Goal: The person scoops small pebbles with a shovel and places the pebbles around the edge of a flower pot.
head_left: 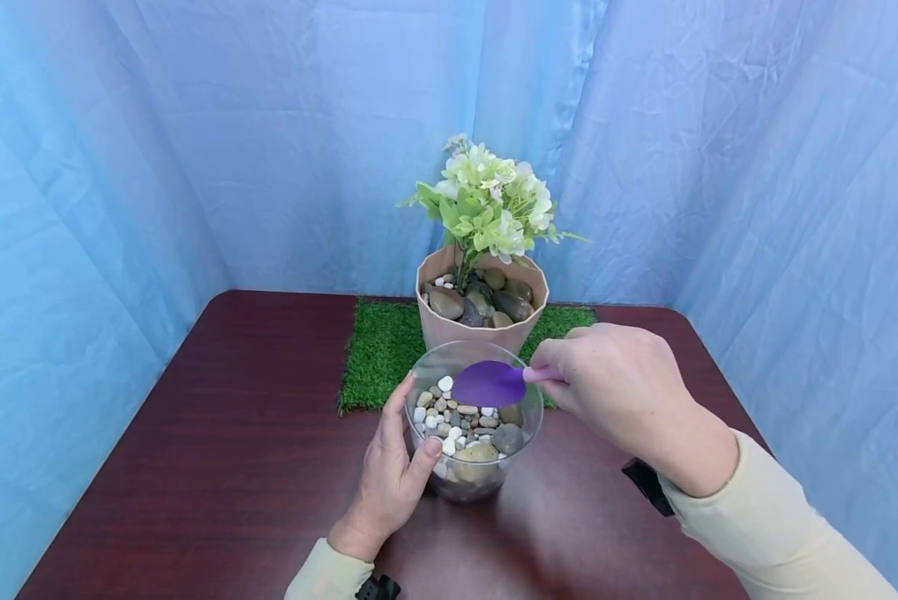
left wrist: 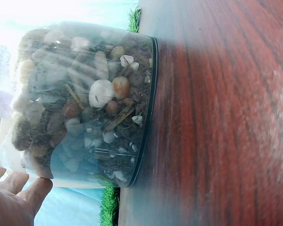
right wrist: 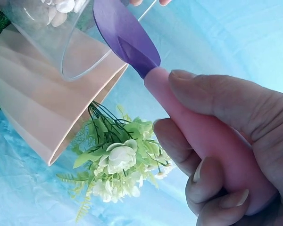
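Observation:
In the head view, my right hand (head_left: 617, 383) grips the pink handle (right wrist: 212, 136) of a small garden trowel, fingers wrapped round it. Its purple blade (head_left: 490, 384) is over the mouth of a clear container (head_left: 527, 442), and no stones show on the blade. The container holds pebbles (head_left: 449, 421) in white, tan and grey, with a few larger stones. My left hand (head_left: 389, 475) holds the container's left side, thumb at the near rim and fingers round the outside. Through the wall, the left wrist view shows dark soil and bits of twig (left wrist: 120, 117) among the stones.
Just behind the container stands a pale pink faceted pot (head_left: 460, 335) with large smooth stones and white flowers (head_left: 494, 200) with green leaves. A mat of artificial grass (head_left: 381, 358) lies under the pot on the dark red wooden table (head_left: 254, 450). Blue curtains (head_left: 329, 150) surround the table.

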Demonstrator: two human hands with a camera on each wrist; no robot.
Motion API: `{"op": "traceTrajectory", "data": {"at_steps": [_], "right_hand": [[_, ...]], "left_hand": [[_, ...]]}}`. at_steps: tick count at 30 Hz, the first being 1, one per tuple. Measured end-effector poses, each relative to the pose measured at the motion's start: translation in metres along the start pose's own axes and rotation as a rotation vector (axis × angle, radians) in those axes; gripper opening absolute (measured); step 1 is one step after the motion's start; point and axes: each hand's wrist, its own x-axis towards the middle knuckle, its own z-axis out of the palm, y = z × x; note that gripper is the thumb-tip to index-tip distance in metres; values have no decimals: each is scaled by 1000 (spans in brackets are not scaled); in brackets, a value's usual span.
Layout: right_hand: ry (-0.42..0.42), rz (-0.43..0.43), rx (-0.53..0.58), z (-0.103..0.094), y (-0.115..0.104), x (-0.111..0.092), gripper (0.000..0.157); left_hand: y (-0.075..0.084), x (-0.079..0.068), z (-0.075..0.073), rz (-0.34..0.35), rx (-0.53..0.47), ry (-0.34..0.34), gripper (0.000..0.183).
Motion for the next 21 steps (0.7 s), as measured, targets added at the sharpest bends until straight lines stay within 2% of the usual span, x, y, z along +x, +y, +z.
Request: {"op": "traceTrajectory", "data": {"at_steps": [11,21], "right_hand": [[-66,-48,36,-5,-3,3,30],[-159,-43,-5,-5,-9,3,28]], "left_hand": [[1,1,0,-2,-18,5,71],[0,0,0,-8,-31,0,70]]}}
